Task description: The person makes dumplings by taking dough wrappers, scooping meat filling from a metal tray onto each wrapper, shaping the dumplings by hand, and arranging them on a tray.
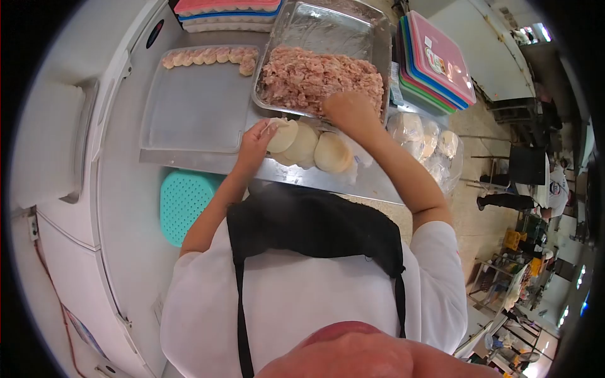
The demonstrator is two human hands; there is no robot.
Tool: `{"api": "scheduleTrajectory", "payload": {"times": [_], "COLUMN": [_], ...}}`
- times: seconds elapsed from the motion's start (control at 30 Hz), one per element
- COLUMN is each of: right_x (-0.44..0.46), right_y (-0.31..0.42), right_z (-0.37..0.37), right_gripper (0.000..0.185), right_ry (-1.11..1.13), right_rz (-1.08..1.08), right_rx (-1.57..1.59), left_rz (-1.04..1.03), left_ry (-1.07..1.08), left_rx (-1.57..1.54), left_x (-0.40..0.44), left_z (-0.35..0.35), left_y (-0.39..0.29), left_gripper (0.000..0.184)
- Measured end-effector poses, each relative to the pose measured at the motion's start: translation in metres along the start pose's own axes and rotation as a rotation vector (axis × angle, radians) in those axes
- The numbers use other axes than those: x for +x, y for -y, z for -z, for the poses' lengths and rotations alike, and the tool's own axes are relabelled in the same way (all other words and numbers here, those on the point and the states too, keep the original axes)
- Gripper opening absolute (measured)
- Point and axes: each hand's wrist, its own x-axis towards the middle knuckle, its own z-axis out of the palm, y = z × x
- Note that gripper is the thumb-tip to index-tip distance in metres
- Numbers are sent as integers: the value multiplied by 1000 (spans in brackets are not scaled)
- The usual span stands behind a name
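My left hand pinches a round dough wrapper by its edge, just above the counter's front edge. Beside it lie overlapping stacks of pale round wrappers. My right hand is curled at the near side of a deep metal pan, against the ground meat. Its fingertips are hidden, so I cannot make out what they hold. To the left, a flat translucent tray carries a row of filled dumplings along its far edge.
Bagged wrappers sit at the counter's right end. Stacked colored lids stand behind them. More stacked trays are at the back left. Below the counter is a turquoise perforated basket. Another person is far off right.
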Motion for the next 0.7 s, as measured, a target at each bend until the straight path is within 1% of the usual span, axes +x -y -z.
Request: {"api": "scheduleTrajectory", "payload": {"times": [0.03, 0.13, 0.23, 0.3, 0.33, 0.4, 0.43, 0.5, 0.53, 0.6, 0.7], "right_x": [2, 4, 1, 2, 8, 19, 19, 20, 20, 17, 16], "right_y": [6, 17, 20, 8, 5, -1, 3, 17, 20, 25, 8], "right_z": [-7, -19, -10, 9, 15, 21, 10, -10, -10, -4, 26], "right_gripper": [14, 18, 24, 30, 29, 28, 28, 28, 28, 29, 29], "right_ry": [-6, -7, 35, 73, 119, 211, 137, -19, 27, 118, 43], "right_rz": [-2, -47, -143, -195, -201, -220, -131, 49, -5, -104, -218], "right_rx": [40, 172, 292, 342, 290, 187, 175, 152, 203, 300, 387], "left_rz": [-44, -645, -613, -648, -662, -762, -811, -741, -708, -703, -659], "left_ry": [-19, -105, -8, -51, -70, 37, 93, 179, 219, 267, 303], "left_rx": [113, 515, 618, 660, 682, 809, 871, 945, 982, 920, 867], "left_x": [-1, 2, 4, 6, 7, 14, 16, 16, 17, 16, 15], "left_z": [-1, -5, -11, -14, -15, -16, -18, -25, -26, -24, -14], "left_y": [0, 0, 3, 3, 2, 3, 4, 13, 15, 7, 6], "left_gripper": [22, 22, 32, 31, 30, 33, 35, 38, 40, 39, 33]}}
